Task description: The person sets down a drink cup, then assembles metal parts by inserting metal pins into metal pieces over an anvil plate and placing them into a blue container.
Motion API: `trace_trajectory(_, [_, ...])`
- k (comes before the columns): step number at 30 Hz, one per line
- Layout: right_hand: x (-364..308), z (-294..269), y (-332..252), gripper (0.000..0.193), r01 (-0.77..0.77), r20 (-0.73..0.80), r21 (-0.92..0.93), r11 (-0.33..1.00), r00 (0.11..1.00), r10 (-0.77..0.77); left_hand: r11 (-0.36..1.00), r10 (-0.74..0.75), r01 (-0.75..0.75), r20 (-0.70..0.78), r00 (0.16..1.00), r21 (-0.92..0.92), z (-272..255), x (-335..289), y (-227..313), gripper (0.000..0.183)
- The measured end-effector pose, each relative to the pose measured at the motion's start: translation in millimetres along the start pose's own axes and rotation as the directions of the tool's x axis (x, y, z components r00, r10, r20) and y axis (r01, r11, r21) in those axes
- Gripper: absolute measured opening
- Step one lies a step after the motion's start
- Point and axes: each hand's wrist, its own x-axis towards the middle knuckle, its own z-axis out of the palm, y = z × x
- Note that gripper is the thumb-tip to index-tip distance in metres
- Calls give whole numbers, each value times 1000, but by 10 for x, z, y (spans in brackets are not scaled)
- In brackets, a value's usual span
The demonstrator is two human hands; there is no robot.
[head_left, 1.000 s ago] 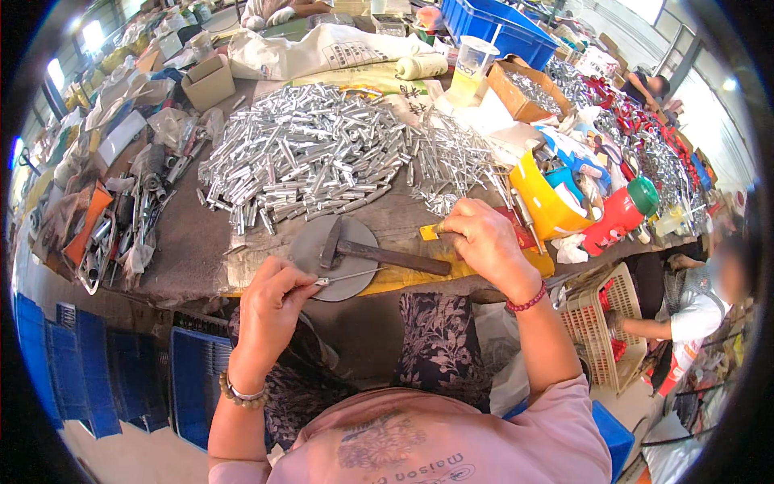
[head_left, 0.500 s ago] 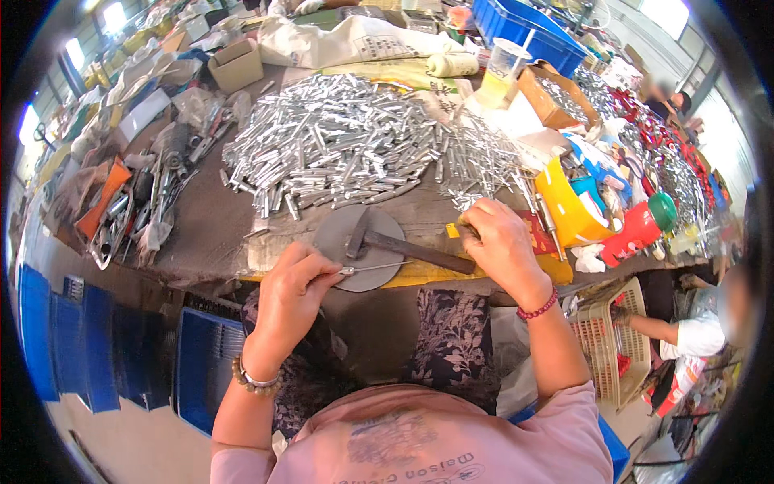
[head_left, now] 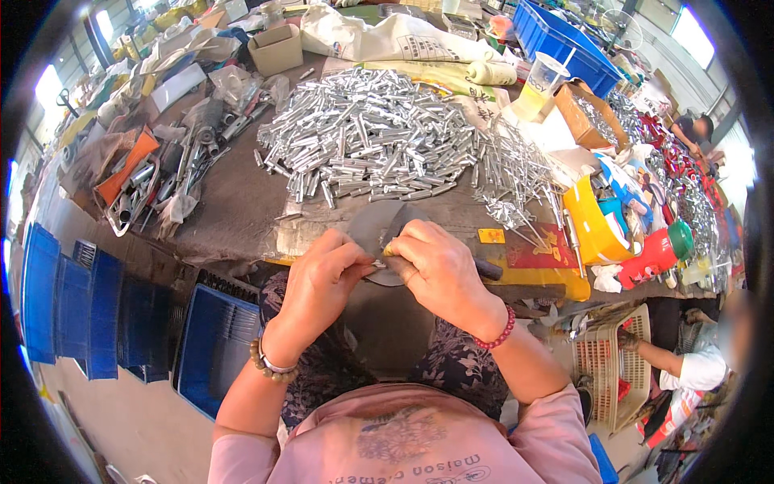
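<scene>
over the round grey disc [head_left: 369, 223], the right hand [head_left: 435, 270] has swung in from the side to meet the left hand [head_left: 326, 270], fingertips now close together! the left pinches a small silvery metal part [head_left: 379, 264] above the disc's near side; the right's fingers are drawn in, but what they grip can't be told. the dark hammer [head_left: 488, 269] pokes its handle out past the right hand. beyond, shiny slim tubes [head_left: 367, 137] heap beside tangled thin rods [head_left: 520, 165].
</scene>
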Motion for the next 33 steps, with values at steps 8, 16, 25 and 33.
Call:
trace_trajectory(8, [45, 5, -33, 13, 37, 20, -45, 998, 999, -36, 1000, 5, -5, -3, 1000, 22, -17, -6, 1, 17])
trace_trajectory(16, [1, 22, -25, 14, 41, 23, -89, 995, 999, -39, 1000, 10, -10, -12, 1000, 3, -4, 0, 19, 18])
trace_trajectory(25, [-106, -276, -42, 26, -6, -42, -255, 967, 999, -5, 1000, 1, -1, -1, 1000, -25, 6, -2, -28, 16])
trace_trajectory(33, [-218, -371, 157, 35, -92, 31, -307, 947, 994, 107, 998, -28, 29, 21, 999, -53, -5, 13, -12, 14])
